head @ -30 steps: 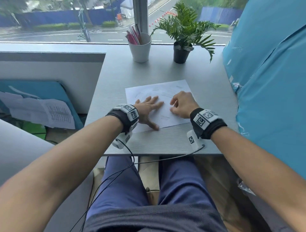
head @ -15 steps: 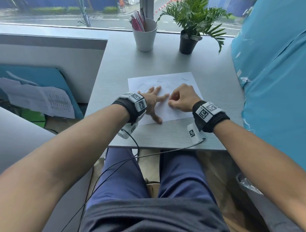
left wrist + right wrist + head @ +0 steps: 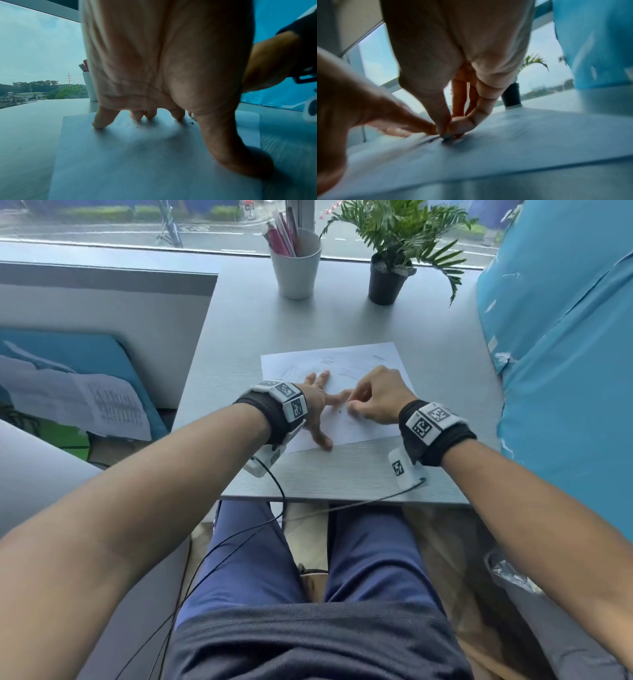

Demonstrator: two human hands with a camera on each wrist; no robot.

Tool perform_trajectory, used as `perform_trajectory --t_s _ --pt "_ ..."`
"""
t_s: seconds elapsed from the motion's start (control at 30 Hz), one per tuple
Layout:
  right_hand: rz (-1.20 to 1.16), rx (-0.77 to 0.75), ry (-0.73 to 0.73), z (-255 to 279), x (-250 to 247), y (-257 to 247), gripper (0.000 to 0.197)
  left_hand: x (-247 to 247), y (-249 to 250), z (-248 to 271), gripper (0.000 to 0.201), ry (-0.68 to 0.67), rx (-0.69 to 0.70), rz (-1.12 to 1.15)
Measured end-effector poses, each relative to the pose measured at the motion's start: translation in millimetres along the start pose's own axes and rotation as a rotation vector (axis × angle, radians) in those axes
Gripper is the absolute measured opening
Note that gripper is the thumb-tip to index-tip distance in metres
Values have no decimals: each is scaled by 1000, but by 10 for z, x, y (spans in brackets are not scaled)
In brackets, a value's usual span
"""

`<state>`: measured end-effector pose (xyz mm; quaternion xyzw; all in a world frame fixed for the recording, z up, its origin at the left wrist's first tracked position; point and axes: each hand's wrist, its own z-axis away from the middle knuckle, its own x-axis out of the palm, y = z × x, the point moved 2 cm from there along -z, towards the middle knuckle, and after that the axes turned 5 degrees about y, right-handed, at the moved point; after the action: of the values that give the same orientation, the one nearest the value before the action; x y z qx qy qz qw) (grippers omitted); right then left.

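Note:
A white sheet of paper with faint print lies on the grey desk. My left hand presses flat on its near left part, fingers spread and thumb at the near edge; the left wrist view shows the fingertips on the paper. My right hand is curled just right of the left forefinger. In the right wrist view its thumb and a finger pinch a small dark object against the paper. What the object is I cannot tell. Dark specks lie on the sheet.
A white cup of pens and a potted plant stand at the desk's far edge by the window. A blue covered surface bounds the right side, a grey partition the left. Cables hang off the near edge.
My right hand has shifted left until its pinching fingers meet the left forefinger. The left hand stays pressed on the paper. The head view has come nearer the desk.

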<state>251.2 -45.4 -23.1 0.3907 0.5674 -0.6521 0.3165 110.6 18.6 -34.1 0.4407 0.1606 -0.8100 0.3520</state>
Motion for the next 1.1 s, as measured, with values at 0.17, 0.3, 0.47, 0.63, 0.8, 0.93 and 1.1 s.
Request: perform_trajectory --t_s 0.17,0.3,0.47,0.63,0.8,0.93,1.1 --pt "50 -123 -127 96 97 -129 12 2 11 -11 124 -6 3 -7" --pt "50 -71 -53 43 38 -53 12 0 16 14 125 -5 -5 -13" --pt "25 -72 -70 56 -9 -43 10 -8 4 9 125 -12 -1 -24" --pt "38 -157 -142 152 99 -158 9 -4 5 9 125 -14 -9 -26" --pt "-1 -42 -36 58 -25 -44 10 -3 17 30 124 -9 -16 -29" --pt "43 -125 -136 136 22 -121 9 -13 10 14 126 -15 -7 -40" --pt "25 -101 -146 146 24 -113 8 -27 32 39 126 -14 -15 -55"
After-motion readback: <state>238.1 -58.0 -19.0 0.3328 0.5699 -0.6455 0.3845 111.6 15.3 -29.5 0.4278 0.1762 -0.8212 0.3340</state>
